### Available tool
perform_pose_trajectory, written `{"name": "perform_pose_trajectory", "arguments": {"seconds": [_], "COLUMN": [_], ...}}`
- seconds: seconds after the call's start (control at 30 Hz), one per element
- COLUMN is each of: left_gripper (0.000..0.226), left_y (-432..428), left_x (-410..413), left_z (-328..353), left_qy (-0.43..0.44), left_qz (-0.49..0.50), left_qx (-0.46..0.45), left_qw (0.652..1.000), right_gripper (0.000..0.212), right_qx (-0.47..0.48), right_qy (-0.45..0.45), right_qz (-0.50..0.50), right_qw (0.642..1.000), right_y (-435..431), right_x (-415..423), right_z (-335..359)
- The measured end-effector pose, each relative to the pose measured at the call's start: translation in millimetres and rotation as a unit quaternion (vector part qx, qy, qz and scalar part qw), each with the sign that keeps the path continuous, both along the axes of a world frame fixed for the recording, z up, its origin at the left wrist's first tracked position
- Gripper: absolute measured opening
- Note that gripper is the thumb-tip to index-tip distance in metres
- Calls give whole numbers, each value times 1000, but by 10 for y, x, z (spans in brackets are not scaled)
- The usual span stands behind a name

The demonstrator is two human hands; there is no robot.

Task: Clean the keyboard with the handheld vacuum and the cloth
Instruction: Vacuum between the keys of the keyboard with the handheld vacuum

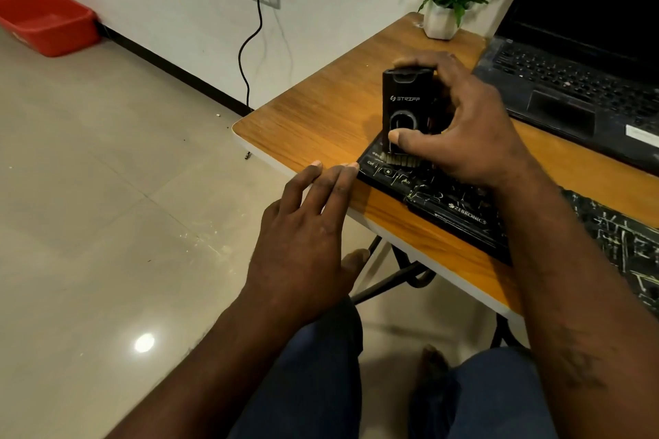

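Fingers of the right hand [463,125] wrap the vacuum [404,100], its brush on the near-left corner of the keyboard [460,210], mid-frame. Fingers of the left hand [306,224] lie straight on the table [321,110] edge. Most keys look undone. No cloth shows.

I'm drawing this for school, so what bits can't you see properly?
Head view:
keyboard: its right part is covered by the right forearm and cut by the frame's edge.
handheld vacuum: its far side is behind the right hand.
cloth: nowhere in view.
laptop: cut off by the right edge.
cable: its lower end goes behind the table.
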State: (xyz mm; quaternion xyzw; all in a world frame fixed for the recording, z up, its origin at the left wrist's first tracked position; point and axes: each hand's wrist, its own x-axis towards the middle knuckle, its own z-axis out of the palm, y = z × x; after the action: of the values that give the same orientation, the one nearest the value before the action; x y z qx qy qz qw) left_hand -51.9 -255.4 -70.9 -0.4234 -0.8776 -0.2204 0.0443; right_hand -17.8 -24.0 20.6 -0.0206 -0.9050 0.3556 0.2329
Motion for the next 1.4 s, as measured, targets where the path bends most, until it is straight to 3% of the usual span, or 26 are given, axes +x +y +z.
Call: {"name": "perform_pose_trajectory", "arguments": {"seconds": [0.2,0.43,0.6,0.83,1.1,1.4], "left_gripper": [105,106,103,100,96,97], "left_y": [8,1,-9,-26,-25,-15], "left_x": [-11,-4,-35,-45,-66,-138], "left_z": [15,6,4,18,44,15], "left_qy": [-8,1,-16,-21,-25,-26], "left_qz": [-3,0,-10,-12,-7,-10], "left_qx": [5,1,11,9,12,20], "left_qw": [1000,1000,1000,1000,1000,999], "right_gripper": [75,71,73,74,70,71], "right_qx": [59,9,39,54,-11,59], "right_qy": [18,-33,-2,27,19,43], "right_qz": [19,35,44,-12,51,93], "right_qw": [998,999,998,998,998,993], "right_y": [-184,30,-143,-79,-90,-194], "right_x": [-85,64,-54,-44,-51,-69], "right_z": [-62,55,-41,-58,-34,-39]}}
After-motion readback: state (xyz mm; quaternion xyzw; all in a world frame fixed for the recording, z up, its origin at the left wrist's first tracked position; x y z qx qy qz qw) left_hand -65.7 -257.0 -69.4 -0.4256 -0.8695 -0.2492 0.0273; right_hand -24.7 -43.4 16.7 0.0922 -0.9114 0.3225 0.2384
